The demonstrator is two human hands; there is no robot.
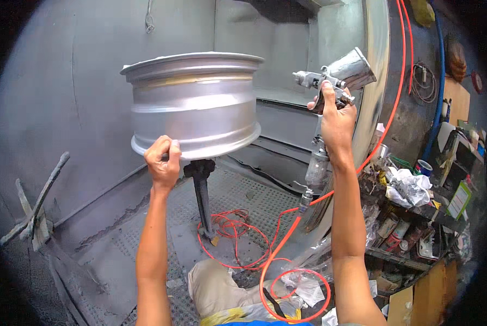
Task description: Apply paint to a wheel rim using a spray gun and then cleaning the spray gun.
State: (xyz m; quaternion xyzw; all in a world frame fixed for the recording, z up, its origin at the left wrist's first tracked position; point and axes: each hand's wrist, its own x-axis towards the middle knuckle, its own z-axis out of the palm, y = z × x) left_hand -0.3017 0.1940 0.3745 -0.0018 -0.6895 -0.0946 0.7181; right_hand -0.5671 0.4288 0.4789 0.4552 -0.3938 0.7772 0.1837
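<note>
A silver wheel rim (194,111) lies with its axis upright on top of a dark stand post (201,190). My left hand (163,163) is closed in front of its lower lip; whether the fingers pinch that lip or anything else is hidden. My right hand (337,111) is wrapped round the handle of a metal spray gun (322,81), right of the rim. The gun's nozzle points left toward the rim, and its silver paint cup (353,68) tilts to the upper right. Below the handle hang a small filter bowl (316,165) and a hose coupling (306,200).
An orange air hose (280,247) runs from the coupling and loops near my legs. Red hose (235,231) lies coiled on the perforated floor. A grey-coated metal stand (37,217) is at left. Cluttered shelves (401,261) with cans and crumpled plastic fill the right.
</note>
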